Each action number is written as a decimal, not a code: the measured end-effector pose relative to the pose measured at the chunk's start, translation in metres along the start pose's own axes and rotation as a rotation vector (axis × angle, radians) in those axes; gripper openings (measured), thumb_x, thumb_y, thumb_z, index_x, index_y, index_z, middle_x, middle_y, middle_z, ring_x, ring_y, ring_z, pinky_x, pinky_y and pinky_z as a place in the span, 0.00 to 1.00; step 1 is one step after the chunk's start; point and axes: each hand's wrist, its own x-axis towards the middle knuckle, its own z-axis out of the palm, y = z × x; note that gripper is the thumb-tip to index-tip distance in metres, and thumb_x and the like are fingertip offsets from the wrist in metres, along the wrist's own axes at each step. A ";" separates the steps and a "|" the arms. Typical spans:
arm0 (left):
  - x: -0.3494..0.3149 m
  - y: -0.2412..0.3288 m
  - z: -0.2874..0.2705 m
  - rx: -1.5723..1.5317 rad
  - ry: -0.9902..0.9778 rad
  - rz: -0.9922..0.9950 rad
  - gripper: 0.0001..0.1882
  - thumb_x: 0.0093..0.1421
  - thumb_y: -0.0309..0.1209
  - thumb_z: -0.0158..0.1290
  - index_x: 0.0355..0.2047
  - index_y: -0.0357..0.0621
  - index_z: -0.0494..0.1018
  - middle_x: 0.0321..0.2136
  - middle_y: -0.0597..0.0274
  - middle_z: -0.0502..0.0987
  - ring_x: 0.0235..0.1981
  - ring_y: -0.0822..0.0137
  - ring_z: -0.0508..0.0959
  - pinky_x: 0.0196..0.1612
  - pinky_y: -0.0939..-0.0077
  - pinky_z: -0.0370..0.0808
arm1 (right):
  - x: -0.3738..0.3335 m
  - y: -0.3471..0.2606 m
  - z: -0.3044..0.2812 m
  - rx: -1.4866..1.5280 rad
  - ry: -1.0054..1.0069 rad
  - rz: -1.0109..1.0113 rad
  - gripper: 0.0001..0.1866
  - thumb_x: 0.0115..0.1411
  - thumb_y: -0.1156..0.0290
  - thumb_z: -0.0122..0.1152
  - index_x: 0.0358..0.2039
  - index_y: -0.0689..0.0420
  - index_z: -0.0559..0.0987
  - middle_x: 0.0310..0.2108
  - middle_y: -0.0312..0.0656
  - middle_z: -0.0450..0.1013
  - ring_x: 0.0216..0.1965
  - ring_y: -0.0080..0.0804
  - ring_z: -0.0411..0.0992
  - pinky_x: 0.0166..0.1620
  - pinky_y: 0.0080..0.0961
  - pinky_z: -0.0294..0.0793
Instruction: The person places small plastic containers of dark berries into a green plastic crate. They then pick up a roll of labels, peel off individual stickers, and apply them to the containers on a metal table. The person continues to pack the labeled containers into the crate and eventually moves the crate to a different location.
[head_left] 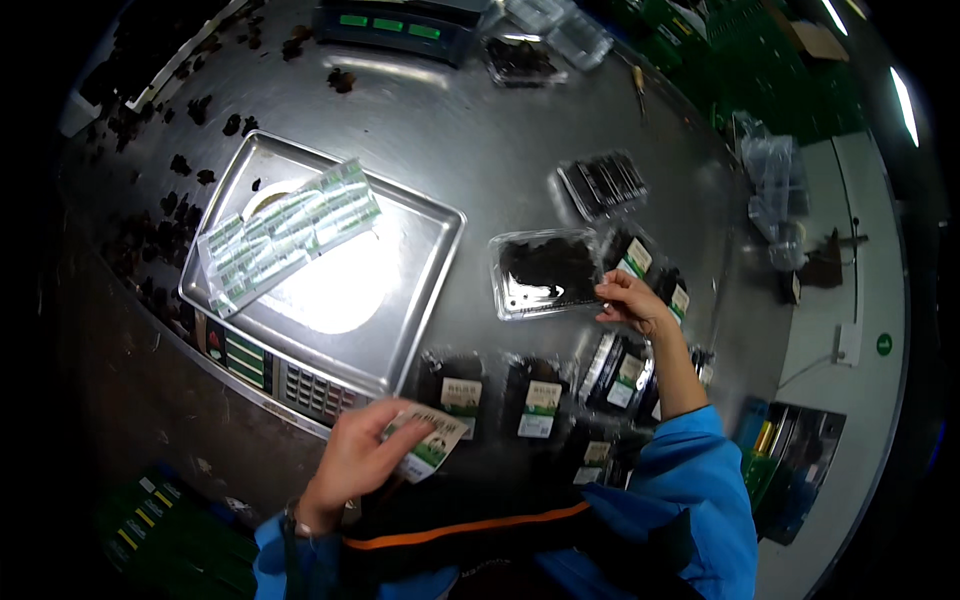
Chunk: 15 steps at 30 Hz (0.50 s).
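Observation:
Between the thumb and fingers of my left hand (365, 450) is a printed label (432, 443), white and green, held low in front of me near the scale. My right hand (632, 302) pinches the right edge of a clear plastic box (545, 272) filled with dark, dried pieces that look like black fungus. That box lies on the metal table and bears no label on its top. Labelled boxes stand close by: one (541, 408) nearer to me, another (622, 372) below my right wrist. My right forearm partly covers several of them.
A steel tray (430, 290) sits on a weighing scale (318, 392), with label sheets (290, 240) lying in it. Unlabelled dark packs (603, 185) rest farther back. A second scale (400, 30) and an open box (522, 60) stand at the far edge. Loose dark pieces (170, 215) litter the left side.

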 end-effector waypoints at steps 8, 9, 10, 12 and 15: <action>-0.001 0.009 0.051 0.260 -0.167 -0.005 0.13 0.56 0.36 0.54 0.26 0.36 0.75 0.16 0.55 0.74 0.18 0.76 0.74 0.20 0.79 0.68 | -0.145 -0.003 0.152 -0.463 -0.486 -0.620 0.18 0.51 0.67 0.62 0.42 0.58 0.73 0.32 0.36 0.72 0.36 0.25 0.71 0.40 0.23 0.71; -0.010 0.002 0.047 0.293 -0.199 -0.031 0.13 0.56 0.36 0.53 0.27 0.36 0.76 0.17 0.56 0.75 0.19 0.76 0.74 0.21 0.80 0.68 | -0.138 -0.009 0.144 -0.572 -0.362 -0.700 0.17 0.51 0.66 0.62 0.41 0.57 0.74 0.32 0.36 0.72 0.36 0.25 0.71 0.39 0.23 0.71; -0.019 -0.004 0.039 0.324 -0.228 -0.058 0.13 0.57 0.37 0.53 0.29 0.37 0.76 0.18 0.57 0.76 0.19 0.76 0.75 0.22 0.80 0.69 | -0.128 -0.018 0.136 -0.679 -0.236 -0.778 0.16 0.51 0.66 0.62 0.40 0.57 0.75 0.31 0.36 0.73 0.35 0.24 0.72 0.39 0.23 0.72; -0.041 -0.014 0.004 0.169 -0.192 -0.189 0.10 0.55 0.33 0.54 0.31 0.38 0.77 0.22 0.64 0.78 0.22 0.78 0.75 0.25 0.83 0.70 | -0.102 -0.058 0.106 -0.358 0.084 -0.518 0.11 0.53 0.68 0.59 0.35 0.60 0.75 0.28 0.38 0.75 0.29 0.23 0.73 0.36 0.20 0.72; -0.057 0.015 -0.026 -0.151 0.200 0.086 0.13 0.52 0.24 0.53 0.38 0.32 0.73 0.29 0.63 0.76 0.28 0.77 0.73 0.30 0.84 0.69 | -0.014 -0.051 0.069 -0.535 0.130 -0.502 0.13 0.50 0.66 0.61 0.34 0.60 0.76 0.25 0.38 0.74 0.30 0.25 0.73 0.37 0.23 0.72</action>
